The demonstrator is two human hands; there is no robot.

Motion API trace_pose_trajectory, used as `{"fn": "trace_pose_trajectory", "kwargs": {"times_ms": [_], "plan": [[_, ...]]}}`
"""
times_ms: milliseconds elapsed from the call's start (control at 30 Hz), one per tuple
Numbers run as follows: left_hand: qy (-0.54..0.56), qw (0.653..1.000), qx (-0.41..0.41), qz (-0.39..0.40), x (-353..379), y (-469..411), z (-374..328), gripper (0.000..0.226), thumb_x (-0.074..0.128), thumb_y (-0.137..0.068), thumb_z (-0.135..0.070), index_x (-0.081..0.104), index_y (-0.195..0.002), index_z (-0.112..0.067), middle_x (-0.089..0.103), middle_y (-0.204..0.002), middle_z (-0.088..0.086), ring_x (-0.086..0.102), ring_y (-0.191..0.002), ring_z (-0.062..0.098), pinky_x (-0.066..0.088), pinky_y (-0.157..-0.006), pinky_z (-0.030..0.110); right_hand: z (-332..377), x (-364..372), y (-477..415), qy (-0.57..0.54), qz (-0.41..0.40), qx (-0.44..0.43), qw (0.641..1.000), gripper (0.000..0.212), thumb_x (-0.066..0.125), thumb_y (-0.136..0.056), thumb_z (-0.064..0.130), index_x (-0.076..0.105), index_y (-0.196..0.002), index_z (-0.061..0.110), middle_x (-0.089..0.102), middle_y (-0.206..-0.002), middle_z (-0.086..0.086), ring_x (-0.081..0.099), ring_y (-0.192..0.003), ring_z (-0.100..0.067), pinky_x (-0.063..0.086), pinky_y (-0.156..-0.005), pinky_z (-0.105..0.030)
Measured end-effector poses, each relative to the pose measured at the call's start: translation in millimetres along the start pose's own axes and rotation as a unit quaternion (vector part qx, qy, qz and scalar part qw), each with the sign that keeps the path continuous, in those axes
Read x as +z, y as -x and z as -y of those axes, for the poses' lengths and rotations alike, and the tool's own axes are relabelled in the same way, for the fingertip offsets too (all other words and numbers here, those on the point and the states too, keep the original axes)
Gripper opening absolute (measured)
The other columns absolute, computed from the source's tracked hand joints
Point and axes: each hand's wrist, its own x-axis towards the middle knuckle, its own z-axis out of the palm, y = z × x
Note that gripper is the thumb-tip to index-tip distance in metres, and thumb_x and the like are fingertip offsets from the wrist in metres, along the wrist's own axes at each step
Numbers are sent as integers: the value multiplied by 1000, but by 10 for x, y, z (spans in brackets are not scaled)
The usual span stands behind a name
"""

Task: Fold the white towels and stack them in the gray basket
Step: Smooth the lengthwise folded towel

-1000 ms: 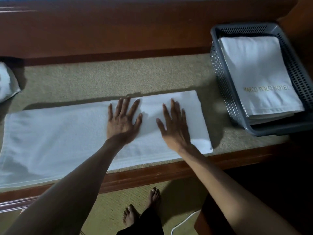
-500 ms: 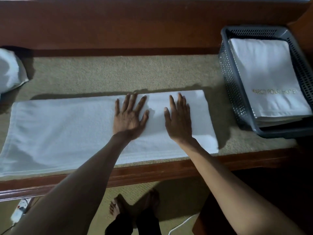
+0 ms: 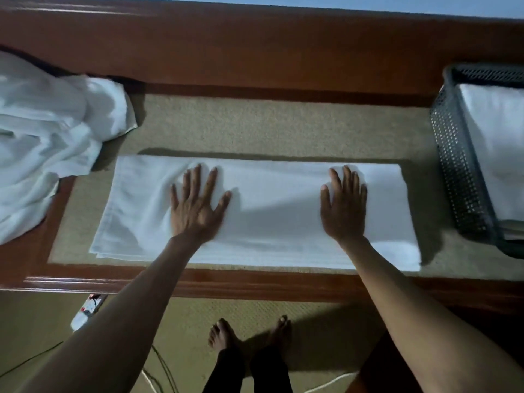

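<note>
Towel [image 3: 269, 219]: it lies flat as a long strip along the near edge of the tabletop [image 3: 269, 129]. Layered edges show at its left end, so it looks already doubled. Every place below is given from this towel.
Left hand [image 3: 195, 205]: your palm is down on the towel's left half with the fingers straight and spread. It grips nothing.
Right hand [image 3: 344, 205]: your palm is down on the towel's right half with the fingers straight and close together. It grips nothing either.
Why flat: you seem to be smoothing the cloth and pinning its layers so the edges stay matched for the next fold.
Basket [image 3: 459, 177]: it stands just right of the towel's right end, not touching it. That probably keeps the reach short for a finished fold.
Stack [image 3: 493, 143]: folded white towels already lie inside the basket, right of the towel.
Pile [image 3: 48, 143]: crumpled white cloth lies left of the towel, close to its far-left corner, and is likely waiting to be folded.
Feet [image 3: 249, 336]: your bare feet are on the floor, nearer you than the towel.
Counts: there is one spread towel, one basket, one pile and two hands. You can't count the layers in the stack or the pieces in the pile from here.
</note>
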Motion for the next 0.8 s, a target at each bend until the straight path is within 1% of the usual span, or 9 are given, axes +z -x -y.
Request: {"fn": "trace_pose_trajectory", "kwargs": {"times_ms": [100, 200, 233, 333, 367, 467, 567, 667, 800], "plan": [[5, 1000, -5, -9, -70, 68, 313, 68, 10, -100, -75, -8, -159, -50, -9, -172, -5, -11, -158, 19, -4, -126, 56, 53, 20, -4, 7, -7, 12, 1000, 55, 21, -108, 41, 35, -155, 17, 28, -164, -12, 19, -154, -31, 14, -124, -54], [-1, 1000, -3, -29, -15, 90, 273, 65, 11, -103, -71, -10, -160, -47, -10, -172, -4, -11, -158, 19, -3, -126, 55, 290, 108, -11, -21, 4, 77, 997, 62, 24, -106, 44, 28, -158, 11, 19, -166, -20, 13, -155, -35, 10, -125, -56], [0, 999, -5, -37, -8, 94, 258, 65, 12, -104, -70, -9, -160, -46, -9, -172, -3, -11, -158, 20, -3, -127, 55, 436, 154, 0, -35, 5, 70, 997, 64, 25, -106, 45, 27, -159, 10, 16, -167, -21, 12, -155, -36, 10, -125, -56], [2, 999, -3, -36, 3, 94, 290, 65, 13, -104, -68, -9, -161, -45, -11, -172, -2, -12, -158, 20, -4, -127, 54, 1021, 353, 72, -60, -11, -36, 997, 61, 33, -106, 43, 32, -158, 12, 18, -166, -22, 13, -155, -37, 9, -125, -54], [1, 1000, -2, -31, 6, 88, 305, 65, 13, -104, -68, -10, -161, -45, -12, -172, -2, -13, -158, 20, -4, -126, 54, 1216, 427, 97, -67, -12, -54, 996, 60, 35, -106, 43, 33, -158, 13, 18, -166, -21, 14, -155, -37, 9, -125, -53], [4, 1000, 16, -17, 6, 60, 363, 66, 15, -105, -68, -12, -160, -45, -14, -172, -3, -14, -158, 19, -3, -126, 54, 1606, 584, 170, -56, -35, -36, 997, 58, 40, -106, 43, 37, -157, 16, 24, -165, -19, 19, -154, -38, 12, -124, -56], [-1, 998, 51, -21, -44, 85, 599, 66, 18, -105, -67, -7, -161, -45, -9, -172, -5, -10, -158, 17, 1, -127, 51, 1640, 625, 187, -33, -59, -23, 997, 58, 41, -106, 44, 38, -157, 18, 26, -165, -16, 19, -154, -36, 14, -124, -56], [1, 999, 16, -32, -170, 209, 1077, 66, 18, -104, -69, -6, -161, -45, -5, -173, -7, -8, -159, 16, 3, -128, 51, 1636, 625, 201, -29, -55, -26, 998, 58, 40, -106, 46, 36, -158, 19, 24, -166, -13, 17, -155, -35, 13, -124, -55], [23, 998, -50, -8, -334, 443, 1580, 69, 19, -102, -73, -10, -159, -49, -9, -172, -10, -7, -159, 19, 2, -128, 52, 1662, 615, 203, -24, -55, -20, 998, 57, 38, -106, 45, 36, -157, 20, 26, -166, -13, 17, -155, -34, 13, -125, -55]]}}
